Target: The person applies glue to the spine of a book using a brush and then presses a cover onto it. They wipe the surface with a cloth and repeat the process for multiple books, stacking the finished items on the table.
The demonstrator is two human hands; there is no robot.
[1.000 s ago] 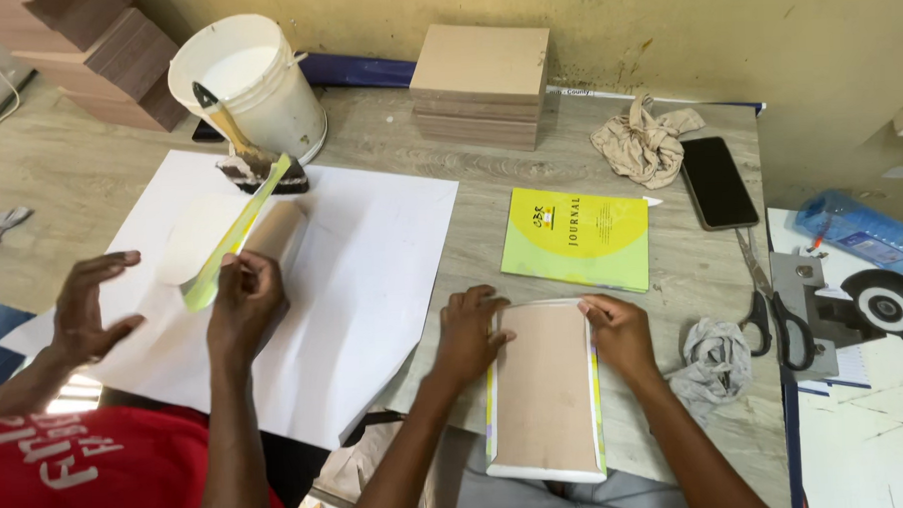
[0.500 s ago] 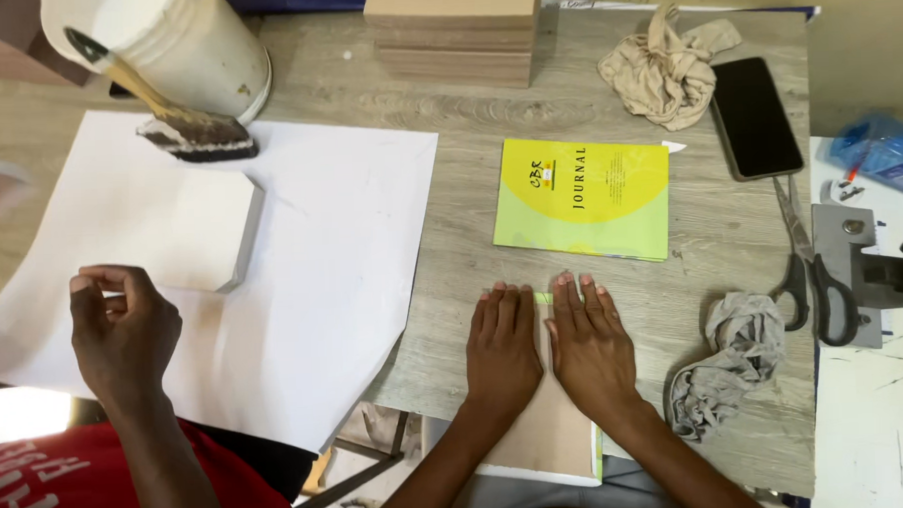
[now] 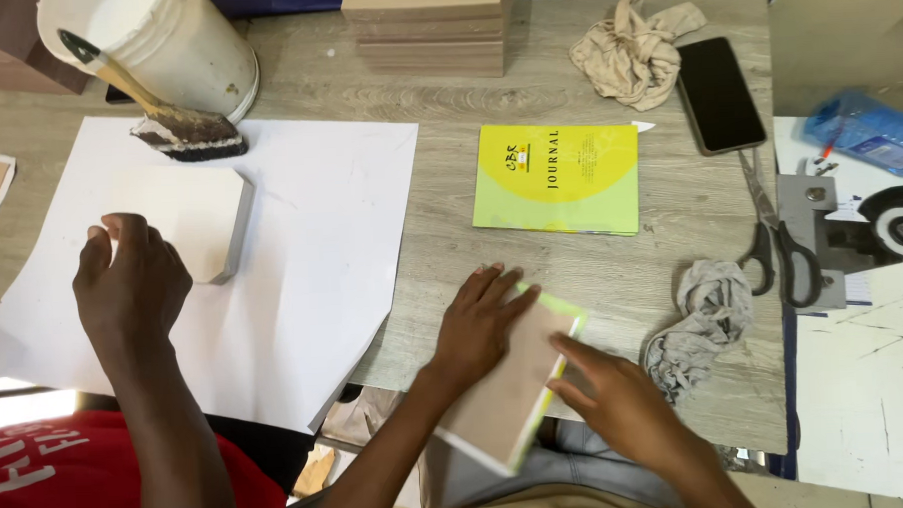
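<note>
Left hand: I see my left hand (image 3: 479, 323) lying flat, fingers together, pressed on the brown face of the booklet (image 3: 511, 387); it clamps nothing
Right hand: my right hand (image 3: 617, 398) has its fingers stretched out along the booklet's green-edged right side, touching it; not closed round it
Booklet: tilted, half on the near edge of the worktop (image 3: 450, 199) and half hanging over it toward me, just in front of the yellow journal (image 3: 559, 177)
Right of the booklet: a crumpled grey rag (image 3: 704, 320) lies just beside my right hand; past it the scissors (image 3: 776, 238), well apart
Behind the journal: a beige rag (image 3: 635, 52), a dark phone (image 3: 718, 94) and a stack of brown boards (image 3: 429, 29)
Left of the journal: a big white sheet (image 3: 311, 239) that reaches close to my left forearm
Co-worker: another person's hand (image 3: 132, 280), fingers curled, rests on a white block (image 3: 185, 218) lying on that sheet; I cannot tell whether it grips the block
Far left of the journal: a white bucket (image 3: 179, 43) with a glue brush (image 3: 161, 114) leaning against it
</note>
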